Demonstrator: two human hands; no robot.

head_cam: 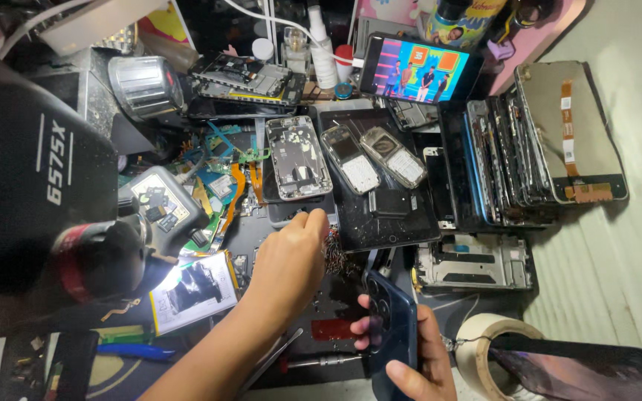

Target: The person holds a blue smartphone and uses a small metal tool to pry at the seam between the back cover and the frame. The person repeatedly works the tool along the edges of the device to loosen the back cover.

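1. The right hand [417,364] is wrapped around a dark blue phone [389,334], holding it upright on edge low in the middle of the view; the thumb presses on its near side and the fingertips curl over the back by the camera cluster. Its grip is closed on the phone.
2. The left hand [291,256] reaches forward over the cluttered tabletop [328,312], fingers bunched together and pointing down beside a small tangle of copper-coloured wire [336,256]. Whether the fingertips pinch anything cannot be told, since the back of the hand hides them.
3. Just beyond the left hand lies a bare silver phone frame [299,157], with two small keypad phones [377,157] side by side on a dark tablet [380,215].
4. To the right a row of stacked phone screens [507,160] leans on edge, ending in a panel with an orange flex cable [570,134].
5. A lit phone showing a colourful video [419,70] stands propped at the back.
6. A white battery [193,289] lies left of the forearm, under bright light.
7. A roll of tape [488,349] sits right of the held phone, and tweezers [273,360] lie near the forearm.
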